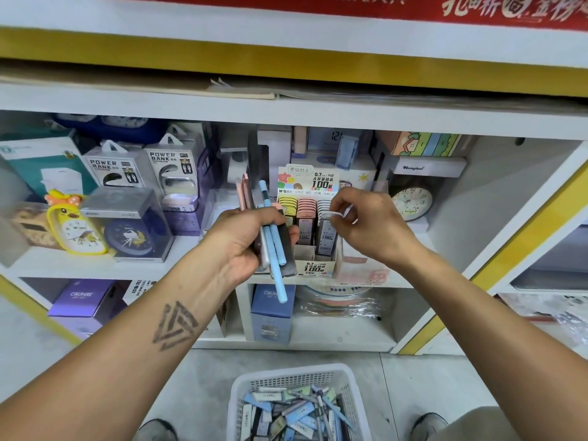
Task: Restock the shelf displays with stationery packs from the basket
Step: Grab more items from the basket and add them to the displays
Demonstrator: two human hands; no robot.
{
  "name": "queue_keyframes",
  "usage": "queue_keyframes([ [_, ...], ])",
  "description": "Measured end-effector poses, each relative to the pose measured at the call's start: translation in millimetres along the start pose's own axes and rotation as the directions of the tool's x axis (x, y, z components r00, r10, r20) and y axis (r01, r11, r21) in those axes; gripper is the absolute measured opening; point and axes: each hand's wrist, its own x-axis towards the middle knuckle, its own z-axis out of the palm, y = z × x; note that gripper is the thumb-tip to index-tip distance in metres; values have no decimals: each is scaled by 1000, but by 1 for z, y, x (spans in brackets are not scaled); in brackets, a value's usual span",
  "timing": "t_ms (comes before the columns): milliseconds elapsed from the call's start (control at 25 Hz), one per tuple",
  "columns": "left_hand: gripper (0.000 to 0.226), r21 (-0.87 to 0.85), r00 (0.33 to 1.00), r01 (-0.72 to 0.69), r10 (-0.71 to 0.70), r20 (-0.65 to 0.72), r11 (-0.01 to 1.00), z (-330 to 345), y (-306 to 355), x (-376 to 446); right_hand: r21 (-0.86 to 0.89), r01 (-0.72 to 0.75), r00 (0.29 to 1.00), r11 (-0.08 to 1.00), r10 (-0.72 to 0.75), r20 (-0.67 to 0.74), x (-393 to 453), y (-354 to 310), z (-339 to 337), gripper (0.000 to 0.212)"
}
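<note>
- Two hands are raised in front of the white shelf (286, 122), one on each side of a cardboard display box (313, 249).
- The left hand (245, 240) is clenched around a bundle of stationery packs (275, 240): three pale blue pens, plus several flat packs in pink, dark grey and white whose exact count cannot be told because they overlap.
- The bundle's long axis runs nearly upright, tilted slightly, with the top ends pointing up toward the shelf back and the bottom ends pointing down toward the floor; one blue pen sticks out lowest, below the palm.
- The right hand (366, 224) pinches a small white elastic band (337, 215) between thumb and fingers, just beside the top of the display box.
- The display box stands on the middle shelf board and holds rows of small lead-refill cases in yellow, pink and white, packed too tightly to count.
- One white plastic basket (241, 396) sits on the floor below, between two shoes, with many more packs lying jumbled in it at all angles.
- On the shelf's left stand two power bank boxes (143, 167), one yellow duck clock (76, 224) and one dark blue clock (130, 237); a third clock (412, 202) stands on the right.
</note>
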Motion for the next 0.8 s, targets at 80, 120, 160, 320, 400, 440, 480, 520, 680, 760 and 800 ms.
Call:
queue_keyframes([
  [80,10,-1,1000,-3,3,11,1000,1,0,0,17,-1,999,1000,0,47,-3,-1,1,7],
  [120,10,-1,1000,-7,7,16,1000,2,-1,0,14,-18,997,1000,17,80,-4,-1,1,7],
  [160,10,-1,1000,-12,12,19,1000,3,-1,0,-19,-32,993,999,34,113,-5,0,2,7],
  [320,15,5,999,-21,21,28,1000,7,-5,0,-263,19,999,965,-11,32,-7,1,4,15],
  [400,18,0,999,-16,16,43,1000,10,-8,0,-244,32,995,969,-54,-85,-6,1,0,14],
  [440,20,0,998,-15,15,53,1000,11,-9,0,-207,8,992,978,-33,-119,-5,1,-1,14],
  [480,21,3,998,-15,15,64,1000,13,-10,0,-150,-37,993,988,19,-120,-4,0,-2,14],
  [520,21,5,997,-14,13,75,1000,15,-12,1,-69,-103,992,992,97,-83,-3,-1,-1,14],
  [680,20,4,993,-12,11,121,1000,22,-15,1,506,-397,917,766,352,188,-3,-9,-2,15],
  [760,19,-1,991,-12,12,130,1000,25,-15,1,629,-420,904,654,367,221,-3,-10,-9,15],
  [800,20,-1,992,-12,12,128,1000,25,-15,2,653,-420,904,630,357,236,-3,-11,-12,13],
])
